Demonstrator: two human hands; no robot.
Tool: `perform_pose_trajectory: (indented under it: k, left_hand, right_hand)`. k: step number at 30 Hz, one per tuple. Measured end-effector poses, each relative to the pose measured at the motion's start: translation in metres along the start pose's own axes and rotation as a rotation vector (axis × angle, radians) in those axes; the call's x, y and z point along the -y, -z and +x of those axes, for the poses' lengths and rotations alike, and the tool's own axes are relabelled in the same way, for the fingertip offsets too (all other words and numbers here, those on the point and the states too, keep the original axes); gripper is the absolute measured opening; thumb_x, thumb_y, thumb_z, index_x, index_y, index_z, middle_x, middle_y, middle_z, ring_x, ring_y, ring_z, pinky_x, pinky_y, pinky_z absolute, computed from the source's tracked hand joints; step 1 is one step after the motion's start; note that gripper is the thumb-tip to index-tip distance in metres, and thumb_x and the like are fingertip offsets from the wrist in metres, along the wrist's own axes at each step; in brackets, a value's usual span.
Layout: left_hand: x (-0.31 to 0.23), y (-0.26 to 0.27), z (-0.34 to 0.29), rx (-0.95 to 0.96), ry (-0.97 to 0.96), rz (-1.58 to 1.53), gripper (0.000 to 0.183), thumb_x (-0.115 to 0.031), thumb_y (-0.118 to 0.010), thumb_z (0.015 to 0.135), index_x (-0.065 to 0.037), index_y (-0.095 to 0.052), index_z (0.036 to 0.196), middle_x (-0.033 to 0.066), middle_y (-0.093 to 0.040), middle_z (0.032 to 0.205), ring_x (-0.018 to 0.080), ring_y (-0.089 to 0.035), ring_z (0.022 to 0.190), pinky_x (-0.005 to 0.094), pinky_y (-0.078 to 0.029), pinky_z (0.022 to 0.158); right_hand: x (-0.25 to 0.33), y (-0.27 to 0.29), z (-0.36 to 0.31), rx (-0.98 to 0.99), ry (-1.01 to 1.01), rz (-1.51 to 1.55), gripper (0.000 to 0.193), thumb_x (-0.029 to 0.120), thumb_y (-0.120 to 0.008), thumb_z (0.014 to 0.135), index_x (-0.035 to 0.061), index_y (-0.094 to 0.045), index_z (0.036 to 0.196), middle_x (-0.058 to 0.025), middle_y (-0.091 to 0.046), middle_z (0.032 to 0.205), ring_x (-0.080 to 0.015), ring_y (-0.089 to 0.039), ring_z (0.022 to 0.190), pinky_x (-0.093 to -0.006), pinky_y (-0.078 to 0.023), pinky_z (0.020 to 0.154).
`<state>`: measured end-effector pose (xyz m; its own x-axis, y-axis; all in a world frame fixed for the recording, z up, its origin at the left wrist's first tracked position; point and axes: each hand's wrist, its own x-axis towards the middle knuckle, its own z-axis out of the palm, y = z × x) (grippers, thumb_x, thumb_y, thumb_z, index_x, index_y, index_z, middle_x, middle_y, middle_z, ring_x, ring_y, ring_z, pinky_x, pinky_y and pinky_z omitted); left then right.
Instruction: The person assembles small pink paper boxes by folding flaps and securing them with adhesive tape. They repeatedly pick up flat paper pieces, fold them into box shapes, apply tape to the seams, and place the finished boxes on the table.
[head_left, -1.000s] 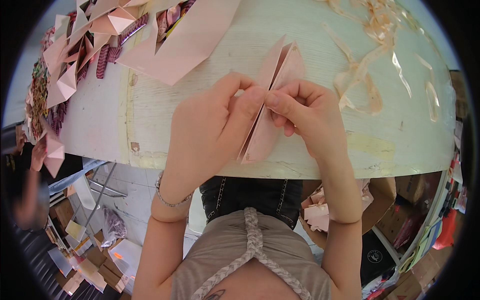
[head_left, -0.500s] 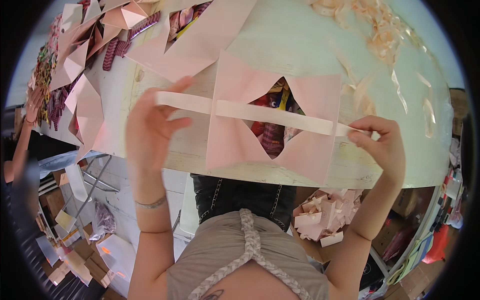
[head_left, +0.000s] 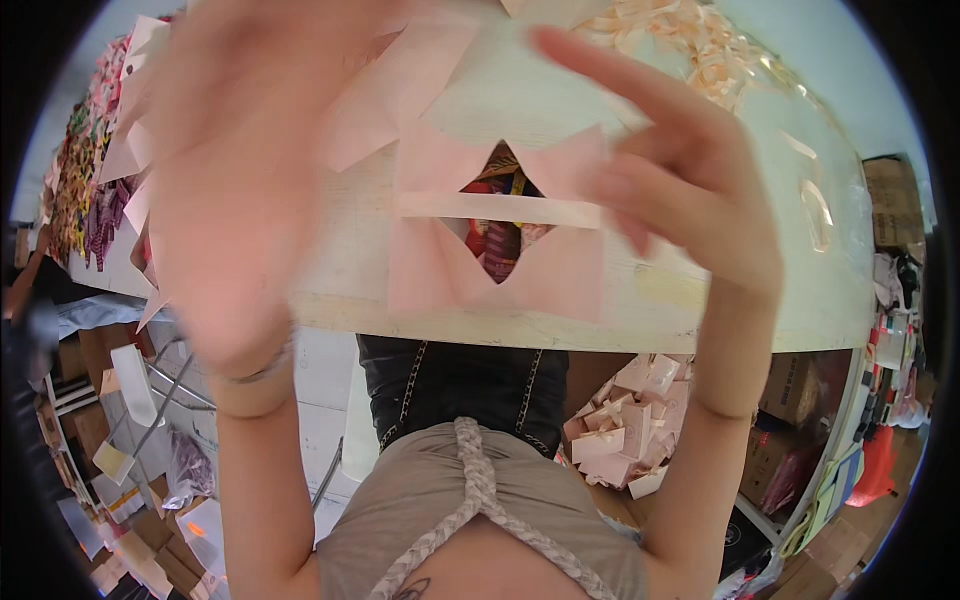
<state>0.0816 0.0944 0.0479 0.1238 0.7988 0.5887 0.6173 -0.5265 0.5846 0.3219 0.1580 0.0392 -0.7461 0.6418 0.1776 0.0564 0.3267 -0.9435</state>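
Note:
A pink paper box (head_left: 440, 270) lies on the table before me, its pointed flaps leaving a diamond-shaped gap. Colourful wrapped sweets (head_left: 500, 250) show inside. Across the gap runs a cream ribbon (head_left: 505, 207), lying flat from one side of the box to the other. My left hand (head_left: 250, 150) is raised, large and smeared by motion, over the table left of the box; its fingers cannot be made out. At the box's right edge hovers my right hand (head_left: 690, 180), slightly blurred, holding nothing visible, its index finger stretched out toward the far left.
More pink folded card (head_left: 420, 85) lies farther back, partly behind my left hand. Loose cream ribbons (head_left: 700, 50) are heaped at the far right. Patterned packets (head_left: 90, 215) pile up at the left. Below the table edge, a carton holds small pink boxes (head_left: 630, 425).
Both hands have let go of the ribbon ends. My left hand has risen up and away, and my right has moved up and left. The box appears farther left in view.

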Motion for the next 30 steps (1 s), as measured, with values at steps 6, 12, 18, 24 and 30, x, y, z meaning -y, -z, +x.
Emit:
perform_pose_trajectory:
  k: [6,12,18,24,30]
  left_hand:
    - [-0.002,-0.087,-0.019,-0.1,-0.01,-0.15,0.067,-0.01,-0.064,0.084,0.003,-0.032,0.142,0.02,-0.056,0.117,0.0334,-0.054,0.116,0.0389,-0.046,0.091]
    - [0.012,-0.075,-0.025,0.305,0.213,0.136,0.043,-0.008,-0.054,0.089,0.005,-0.05,0.13,0.0161,-0.065,0.09,0.0285,-0.063,0.083,0.0373,-0.049,0.074]
    - [0.048,-0.036,-0.006,0.661,0.685,-1.003,0.023,-0.009,-0.056,0.092,0.002,-0.069,0.107,0.004,-0.066,0.081,0.0083,-0.055,0.071,0.0245,-0.044,0.062]
    - [0.013,-0.042,-0.02,0.217,-0.563,0.339,0.017,-0.013,-0.071,0.064,-0.006,-0.066,0.079,0.0041,-0.06,0.082,0.019,-0.058,0.067,0.028,-0.048,0.056]
    - [0.052,-0.053,-0.033,-0.2,-0.7,0.224,0.008,-0.012,-0.067,0.068,-0.008,-0.062,0.074,0.0039,-0.066,0.098,0.0211,-0.064,0.074,0.0274,-0.053,0.059]
  right_hand:
    - [0.001,-0.015,0.027,-0.203,-0.201,0.157,0.021,0.014,-0.056,0.09,0.0036,-0.073,0.097,-0.0034,-0.058,0.058,-0.0061,-0.052,0.052,-0.0227,-0.041,0.05]
    - [-0.006,-0.009,0.016,-0.309,-0.132,-0.162,0.025,0.014,-0.049,0.094,0.0025,-0.069,0.103,-0.0066,-0.068,0.079,-0.0144,-0.063,0.071,-0.0298,-0.051,0.066]
    - [-0.02,-0.03,-0.026,-0.279,0.408,-0.143,0.013,0.011,-0.057,0.089,0.005,-0.069,0.093,-0.0072,-0.068,0.093,-0.0246,-0.063,0.081,-0.0352,-0.051,0.077]
    - [-0.03,-0.019,-0.007,-0.124,0.247,0.103,0.02,0.008,-0.055,0.093,0.0046,-0.068,0.108,-0.0067,-0.068,0.099,-0.0165,-0.062,0.09,-0.0305,-0.046,0.089]
    - [-0.059,-0.031,0.027,0.042,-0.119,0.132,0.032,0.001,-0.048,0.095,0.0026,-0.062,0.123,-0.007,-0.066,0.114,-0.013,-0.062,0.102,-0.0263,-0.048,0.089]
